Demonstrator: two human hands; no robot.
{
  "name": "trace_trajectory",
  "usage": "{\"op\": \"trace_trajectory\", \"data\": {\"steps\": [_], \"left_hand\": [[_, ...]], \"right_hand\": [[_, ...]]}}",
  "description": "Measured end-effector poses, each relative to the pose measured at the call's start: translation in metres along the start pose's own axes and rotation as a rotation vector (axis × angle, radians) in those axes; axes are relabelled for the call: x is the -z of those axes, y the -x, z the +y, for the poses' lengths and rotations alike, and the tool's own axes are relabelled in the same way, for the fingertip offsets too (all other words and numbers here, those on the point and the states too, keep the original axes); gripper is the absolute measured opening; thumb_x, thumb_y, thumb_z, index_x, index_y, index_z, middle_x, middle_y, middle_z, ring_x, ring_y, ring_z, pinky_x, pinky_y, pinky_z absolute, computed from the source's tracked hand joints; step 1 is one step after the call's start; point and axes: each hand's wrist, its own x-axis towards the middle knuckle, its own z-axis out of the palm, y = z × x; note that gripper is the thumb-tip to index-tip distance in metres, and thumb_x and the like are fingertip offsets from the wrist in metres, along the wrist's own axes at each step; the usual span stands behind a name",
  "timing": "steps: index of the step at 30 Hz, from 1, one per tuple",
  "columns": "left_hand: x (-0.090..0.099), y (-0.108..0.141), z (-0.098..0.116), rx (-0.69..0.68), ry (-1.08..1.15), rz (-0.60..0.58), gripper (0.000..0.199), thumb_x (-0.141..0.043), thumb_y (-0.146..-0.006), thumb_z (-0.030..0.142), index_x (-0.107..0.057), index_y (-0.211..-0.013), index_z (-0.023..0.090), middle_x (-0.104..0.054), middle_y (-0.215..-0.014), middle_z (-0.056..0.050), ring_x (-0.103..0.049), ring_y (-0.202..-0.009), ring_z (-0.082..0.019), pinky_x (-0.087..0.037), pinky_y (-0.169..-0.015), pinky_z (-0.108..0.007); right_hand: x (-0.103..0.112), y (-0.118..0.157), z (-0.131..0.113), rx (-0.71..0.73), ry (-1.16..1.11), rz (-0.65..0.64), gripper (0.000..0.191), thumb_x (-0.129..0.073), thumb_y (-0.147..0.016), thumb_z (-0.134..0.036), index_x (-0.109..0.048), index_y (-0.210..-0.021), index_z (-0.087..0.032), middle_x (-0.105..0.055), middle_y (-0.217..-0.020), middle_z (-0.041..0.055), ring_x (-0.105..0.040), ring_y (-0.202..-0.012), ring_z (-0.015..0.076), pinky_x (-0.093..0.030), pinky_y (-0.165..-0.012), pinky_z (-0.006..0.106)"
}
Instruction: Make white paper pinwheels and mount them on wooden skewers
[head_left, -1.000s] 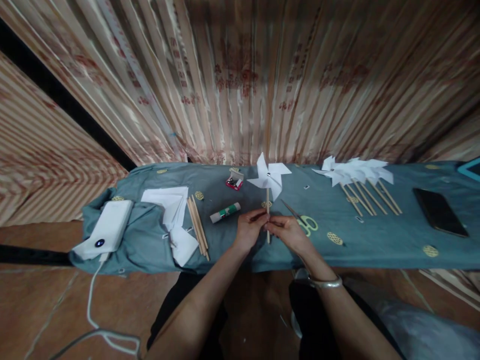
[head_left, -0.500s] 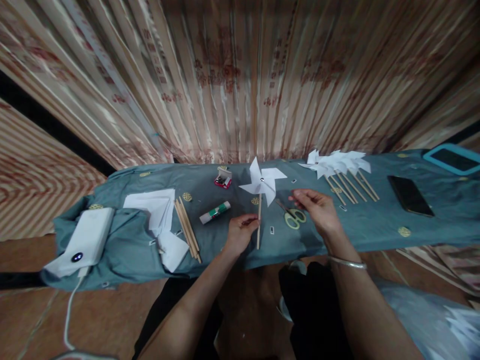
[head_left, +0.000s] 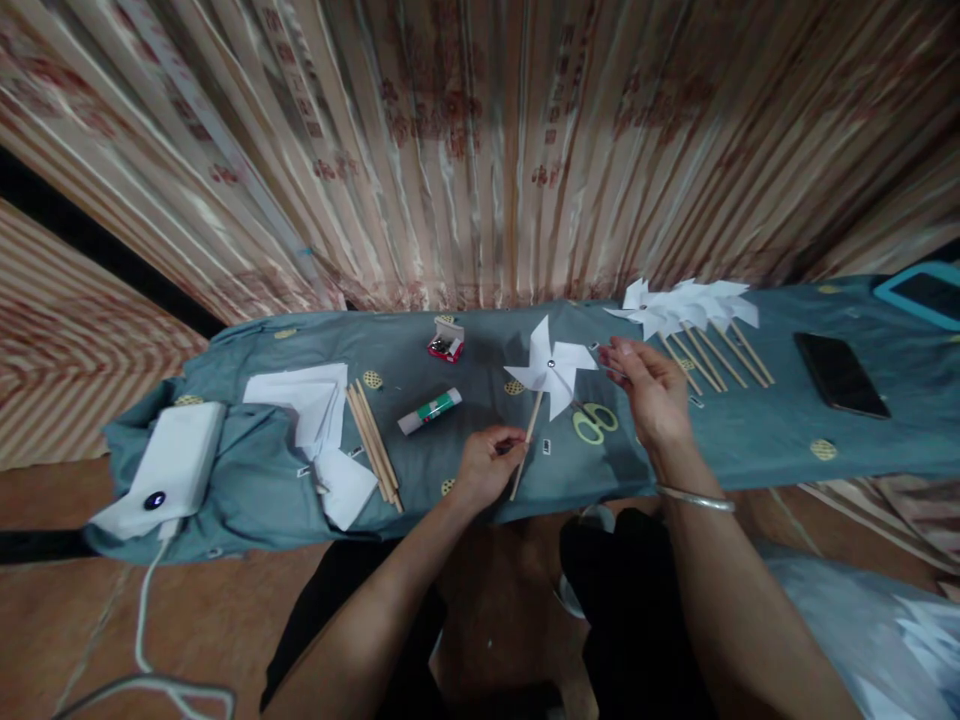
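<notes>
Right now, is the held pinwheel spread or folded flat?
Spread: the pinwheel shows four white vanes pointing out around a dark center dot, above the stick in the left hand.

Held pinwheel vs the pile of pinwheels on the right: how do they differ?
The held pinwheel is gripped in the left hand; the pile lies on the cloth. The held pinwheel is single; the pile's pinwheels overlap. In view, the held pinwheel's stick slants down leftward; the pile's sticks slant down rightward. Both have white blades.
</notes>
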Motion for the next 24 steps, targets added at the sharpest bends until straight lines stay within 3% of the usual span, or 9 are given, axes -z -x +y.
{"op": "trace_trajectory", "data": {"steps": [5, 11, 19, 24], "left_hand": [[0.001, 0.000, 0.000, -0.004, -0.010, -0.008, 0.010, -0.067, -0.069, 0.015, -0.076, -0.071, 0.019, -0.072, -0.070, -0.001, -0.062, -0.069, -0.015, -0.050, -0.073, -0.025], [0.002, 0.000, -0.003, -0.005, -0.023, -0.022, 0.010, -0.067, -0.071, 0.014, -0.076, -0.074, 0.018, -0.072, -0.072, -0.002, -0.062, -0.071, -0.015, -0.049, -0.076, -0.025], [-0.004, 0.000, -0.013, -0.004, -0.015, -0.019, 0.009, -0.070, -0.072, 0.015, -0.076, -0.077, 0.018, -0.073, -0.076, -0.002, -0.065, -0.073, -0.016, -0.050, -0.076, -0.025], [-0.006, 0.000, -0.013, 0.002, -0.004, -0.020, 0.009, -0.069, -0.074, 0.015, -0.076, -0.078, 0.018, -0.074, -0.078, -0.002, -0.065, -0.073, -0.016, -0.051, -0.076, -0.025]], "right_hand": [[-0.002, 0.001, 0.000, -0.190, -0.080, -0.128, 0.045, -0.082, -0.061, -0.056, -0.068, -0.091, -0.026, -0.073, -0.092, 0.0011, -0.071, -0.079, 0.0175, -0.059, -0.073, 0.031], [-0.005, 0.007, -0.009, -0.393, -0.181, -0.282, 0.039, -0.084, -0.064, -0.047, -0.066, -0.092, -0.027, -0.074, -0.094, 0.0007, -0.071, -0.062, 0.0156, -0.062, -0.062, 0.030], [-0.008, 0.011, -0.008, -0.425, -0.187, -0.227, 0.033, -0.086, -0.059, -0.024, -0.068, -0.086, -0.026, -0.074, -0.080, -0.0043, -0.065, -0.054, 0.0096, -0.060, -0.054, 0.021], [-0.013, 0.015, -0.008, -0.436, -0.178, -0.256, 0.029, -0.083, -0.062, -0.020, -0.071, -0.088, -0.022, -0.074, -0.080, -0.0009, -0.065, -0.056, 0.0090, -0.057, -0.053, 0.018]]}}
